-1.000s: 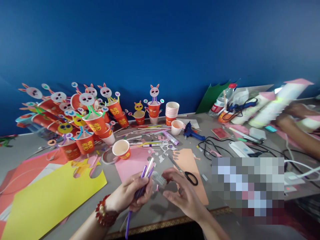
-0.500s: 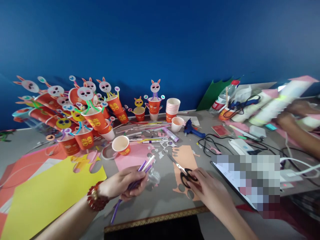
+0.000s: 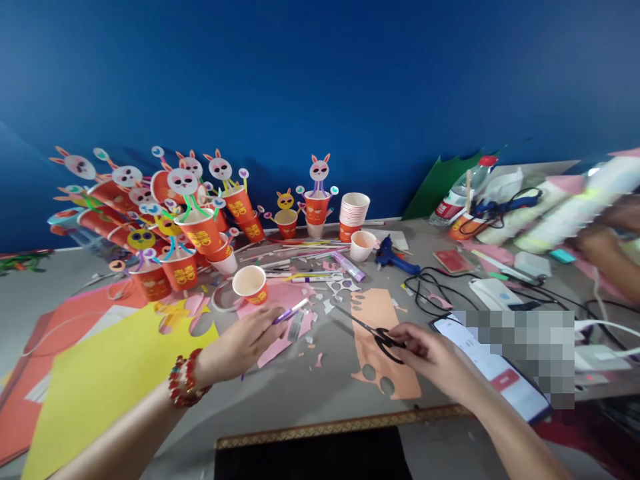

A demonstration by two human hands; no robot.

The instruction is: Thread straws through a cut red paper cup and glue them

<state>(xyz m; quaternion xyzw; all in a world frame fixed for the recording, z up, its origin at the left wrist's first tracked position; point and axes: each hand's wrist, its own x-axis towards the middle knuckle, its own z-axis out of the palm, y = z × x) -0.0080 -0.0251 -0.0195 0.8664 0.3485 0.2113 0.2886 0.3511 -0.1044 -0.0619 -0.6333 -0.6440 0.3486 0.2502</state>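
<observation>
My left hand (image 3: 245, 343), with a red bead bracelet on the wrist, is low over the pink paper (image 3: 265, 353). Its fingers are closed round a slim purple-and-white pen (image 3: 291, 311) that sticks out to the right. A bit of purple shows under the palm. Just past the pen is a clear crinkled plastic piece (image 3: 296, 327). In my right hand (image 3: 417, 347) are the black handles of the scissors (image 3: 367, 325). The blades point up and left over a peach paper sheet (image 3: 380, 303) with round holes cut in it.
Paper cups with rabbit-face figures (image 3: 195, 230) crowd the back left. A white-rimmed cup (image 3: 250, 283), stacked cups (image 3: 354, 217) and a blue glue gun (image 3: 393, 257) stand mid-table. Yellow paper (image 3: 115, 373) lies left, a phone (image 3: 500, 367) and cables right. Another person's arm (image 3: 607, 247) is far right.
My left hand has gone lower and left, and the bunch of purple sticks in it is mostly out of sight. The clear plastic is now on the table. The view has shifted slightly.
</observation>
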